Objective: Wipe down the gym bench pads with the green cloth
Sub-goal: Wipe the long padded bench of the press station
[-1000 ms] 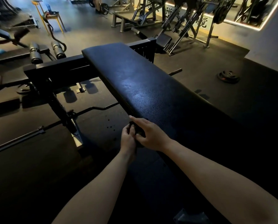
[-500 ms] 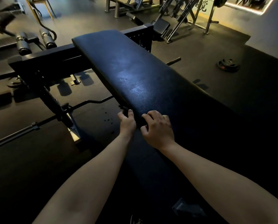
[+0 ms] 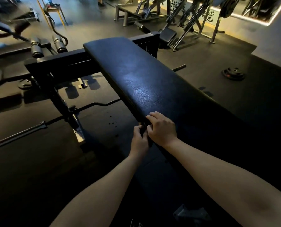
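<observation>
Entry: one long black grained-vinyl bench pad, serving as the surface; its near end was lost in shadow.
One cloth, seen only as a small dark wad at the surface's left edge, between the hands. It was mostly covered, and its colour was unreadable in the dim light.
Left hand: fingers curled, pinching the wad from beside the edge.
Right hand: knuckles up on the surface, fingers bent, thumb hidden; whether it gripped the cloth could not be told.
Floor: round black weight plate to the right, well apart. Thin dark curl bar to the left, partly behind the black steel frame.
Grey object at the bottom edge, cut off and unidentified.
</observation>
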